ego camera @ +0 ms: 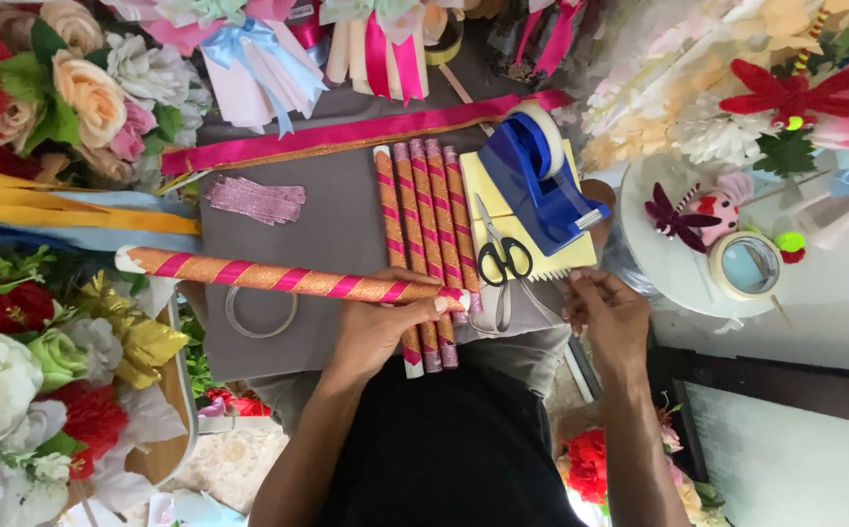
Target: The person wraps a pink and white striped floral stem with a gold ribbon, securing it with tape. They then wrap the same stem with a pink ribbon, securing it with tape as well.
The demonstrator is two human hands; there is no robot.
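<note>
My left hand [380, 327] grips the right end of a long stick wrapped in gold and pink ribbon [278, 276], held level across a grey board [336, 220]. Several finished wrapped sticks [426, 210] lie side by side under it. My right hand [608, 312] is at the board's right edge, fingertips pinched on a thin strip of clear tape that is barely visible. Black-handled scissors [499, 268] lie between my hands. A blue tape dispenser [537, 181] stands on a yellow pad [488, 190] just beyond.
A long pink ribbon [346, 134] lies across the board's far edge, pink glitter strips [256, 199] at left, a clear tape ring [260, 312] near me. Artificial flowers [43, 88] crowd the left and top right. A white round stand [683, 268] holds a tape roll [746, 265].
</note>
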